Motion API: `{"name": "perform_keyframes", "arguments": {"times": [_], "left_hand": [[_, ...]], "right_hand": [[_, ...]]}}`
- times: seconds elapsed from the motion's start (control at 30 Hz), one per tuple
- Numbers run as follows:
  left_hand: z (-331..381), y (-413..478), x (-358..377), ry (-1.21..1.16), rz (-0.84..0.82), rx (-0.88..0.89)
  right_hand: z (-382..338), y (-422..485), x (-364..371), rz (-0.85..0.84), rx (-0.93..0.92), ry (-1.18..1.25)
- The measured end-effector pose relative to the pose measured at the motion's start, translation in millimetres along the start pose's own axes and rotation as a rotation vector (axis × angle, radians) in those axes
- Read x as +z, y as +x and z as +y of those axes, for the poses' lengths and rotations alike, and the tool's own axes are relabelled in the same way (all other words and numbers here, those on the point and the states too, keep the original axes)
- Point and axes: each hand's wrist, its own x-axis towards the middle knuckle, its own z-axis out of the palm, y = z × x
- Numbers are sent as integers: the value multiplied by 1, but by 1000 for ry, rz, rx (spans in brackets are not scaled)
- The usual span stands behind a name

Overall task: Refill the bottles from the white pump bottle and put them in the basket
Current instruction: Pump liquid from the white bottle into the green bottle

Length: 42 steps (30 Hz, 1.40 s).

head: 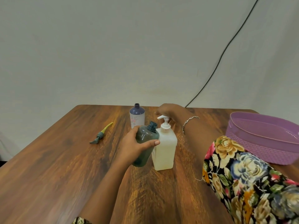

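Observation:
My left hand (134, 143) grips a dark teal bottle (145, 143) with no cap, tilted so its open neck points toward the spout of the white pump bottle (165, 149). The pump bottle stands upright mid-table, holding pale liquid. My right hand (166, 110) hovers just above and behind the pump head, fingers bent downward; whether it touches the pump is unclear. A white and purple bottle (137, 116) with an open neck stands behind them. The purple basket (258, 143) sits at the right.
A grey pump cap with a yellow tube (101, 134) lies on the wooden table (56, 159) at the left. A black cable (226, 46) runs down the wall behind. My floral sleeve (242, 175) covers the near right of the table.

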Motion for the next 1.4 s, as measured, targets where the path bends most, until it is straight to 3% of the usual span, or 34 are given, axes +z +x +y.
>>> {"name": "perform_keyframes", "arguments": {"times": [0.27, 0.63, 0.83, 1.2, 1.4], "left_hand": [[-5, -2, -3, -15, -23, -8], [-2, 1, 2, -6, -52, -3], [8, 2, 3, 4, -38, -13], [3, 3, 0, 0, -57, -35], [10, 4, 2, -22, -68, -24]], "right_hand": [[0, -1, 12, -20, 4, 4], [2, -6, 11, -39, -89, -169], [-2, -12, 5, -116, -95, -92], [-2, -5, 14, -60, -94, -254], [-4, -10, 4, -166, -60, -41]]}}
